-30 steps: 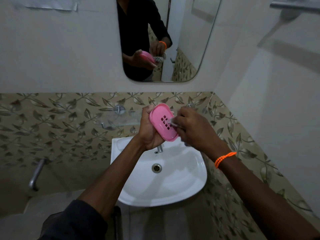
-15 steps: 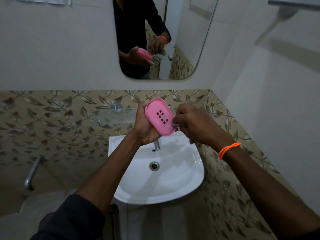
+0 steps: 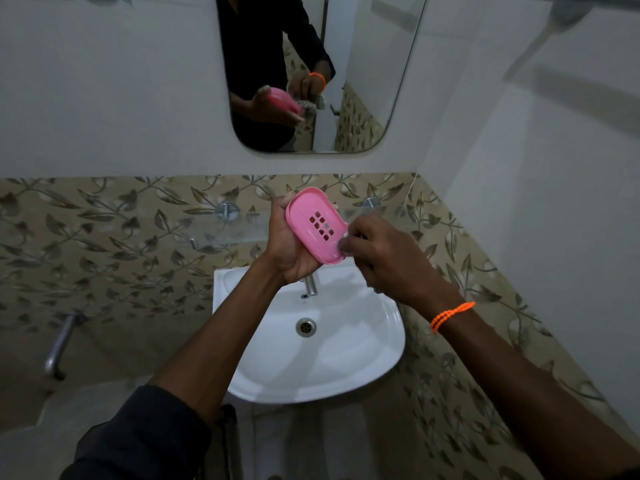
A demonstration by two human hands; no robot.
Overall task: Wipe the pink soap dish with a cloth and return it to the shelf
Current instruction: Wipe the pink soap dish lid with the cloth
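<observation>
My left hand grips the pink soap dish from behind and holds it tilted above the sink, its slotted face towards me. My right hand pinches a small pale cloth against the dish's lower right edge; most of the cloth is hidden under my fingers. The glass shelf hangs on the tiled wall just behind the dish, on two metal pegs.
A white sink with a tap and drain lies below my hands. A mirror above reflects the hands and dish. A metal pipe sticks out at the left; a white wall closes the right side.
The dish and both hands have risen slightly towards the shelf. My right hand has shifted with the cloth along the dish's lower right edge.
</observation>
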